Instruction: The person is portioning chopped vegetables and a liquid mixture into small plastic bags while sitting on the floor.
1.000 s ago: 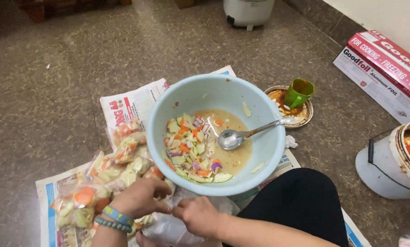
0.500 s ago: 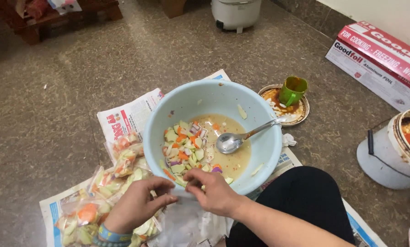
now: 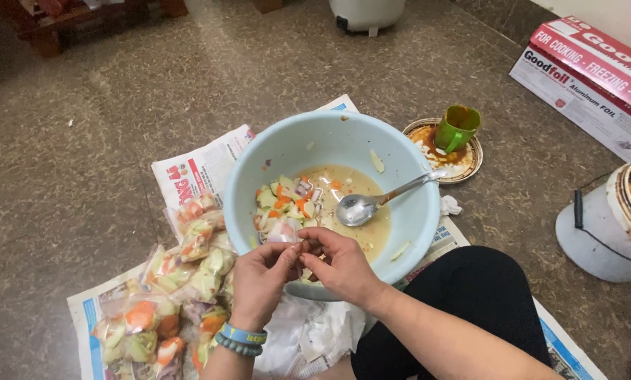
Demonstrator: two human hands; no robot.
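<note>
Hands (image 3: 301, 271) meet over bowl rim (image 3: 239, 176), perhaps pinching plastic.

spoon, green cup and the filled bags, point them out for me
spoon (image 3: 355, 210), head view, on its bowl lying in the liquid
green cup (image 3: 456, 127), head view, on its outer wall
filled bags (image 3: 189, 271), head view, on the pile's middle, on the newspaper

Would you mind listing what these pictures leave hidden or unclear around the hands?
Head view only:
- What the left hand and right hand pinch: covered by the fingers.
- Near rim of the bowl: hidden behind both hands.
- Bucket: cut by the right edge.
- Bags: lower ones cut by the bottom edge.
</note>
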